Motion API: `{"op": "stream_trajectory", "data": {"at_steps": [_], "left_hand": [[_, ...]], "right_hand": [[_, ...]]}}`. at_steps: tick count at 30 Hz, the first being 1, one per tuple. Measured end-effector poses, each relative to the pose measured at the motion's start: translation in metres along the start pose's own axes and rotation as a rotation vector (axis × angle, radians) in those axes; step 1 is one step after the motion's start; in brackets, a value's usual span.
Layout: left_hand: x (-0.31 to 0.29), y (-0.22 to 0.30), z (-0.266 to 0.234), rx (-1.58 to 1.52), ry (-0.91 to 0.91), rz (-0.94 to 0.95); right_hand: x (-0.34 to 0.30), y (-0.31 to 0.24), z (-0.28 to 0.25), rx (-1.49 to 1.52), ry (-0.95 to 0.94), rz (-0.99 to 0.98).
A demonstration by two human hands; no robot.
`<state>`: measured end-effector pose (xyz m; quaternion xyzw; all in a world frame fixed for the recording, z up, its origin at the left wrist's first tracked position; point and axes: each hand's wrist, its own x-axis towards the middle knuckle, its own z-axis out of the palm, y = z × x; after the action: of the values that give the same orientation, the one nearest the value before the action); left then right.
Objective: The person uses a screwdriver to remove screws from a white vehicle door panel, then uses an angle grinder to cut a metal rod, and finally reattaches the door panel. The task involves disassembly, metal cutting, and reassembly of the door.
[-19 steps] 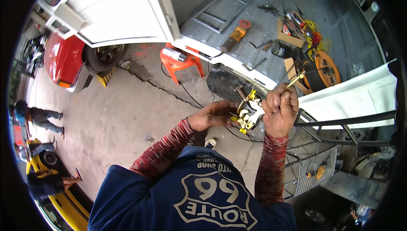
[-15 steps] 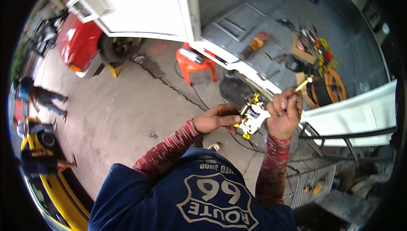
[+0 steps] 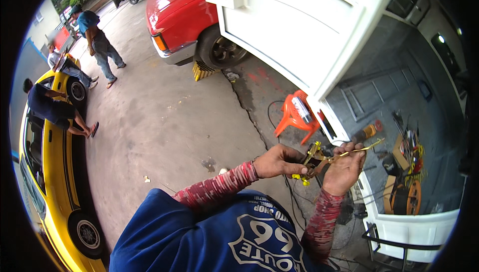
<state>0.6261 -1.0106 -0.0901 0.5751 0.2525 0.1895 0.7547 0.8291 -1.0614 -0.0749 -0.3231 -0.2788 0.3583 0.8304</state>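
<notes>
My left hand (image 3: 280, 161) grips a small metal latch mechanism (image 3: 313, 161) with bright yellow fittings, the thumb lying along its near side. My right hand (image 3: 345, 169) is at the mechanism's right side with fingers curled up, holding a thin brass-coloured rod (image 3: 368, 147) whose free end sticks out to the right. The rod's other end runs toward the mechanism; whether it is joined to it I cannot tell. Both forearms wear red patterned sleeves.
An orange stool (image 3: 292, 117) bearing a can stands beyond my hands. To the right, a white vehicle's door (image 3: 289, 27) hangs open; tools and an orange reel (image 3: 413, 197) lie on its grey floor. A red car (image 3: 174, 10), a yellow car (image 3: 55, 172) and several people are farther left.
My view has turned left, bringing the yellow car and people further in. The rod in my right hand has tipped lower, and the mechanism has turned in my left hand.
</notes>
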Motion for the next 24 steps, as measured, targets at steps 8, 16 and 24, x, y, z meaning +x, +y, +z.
{"op": "stream_trajectory", "data": {"at_steps": [8,16,24], "left_hand": [[-0.074,0.021,-0.143,0.303,0.568,0.166],[-0.104,0.017,-0.231,0.574,0.851,0.15],[-0.081,0.04,-0.393,0.205,0.731,0.04]], "right_hand": [[-0.042,0.149,0.144,-0.152,-0.074,0.435],[-0.028,0.24,0.23,-0.263,-0.253,0.675],[0.033,0.343,0.255,-0.178,-0.28,0.747]]}}
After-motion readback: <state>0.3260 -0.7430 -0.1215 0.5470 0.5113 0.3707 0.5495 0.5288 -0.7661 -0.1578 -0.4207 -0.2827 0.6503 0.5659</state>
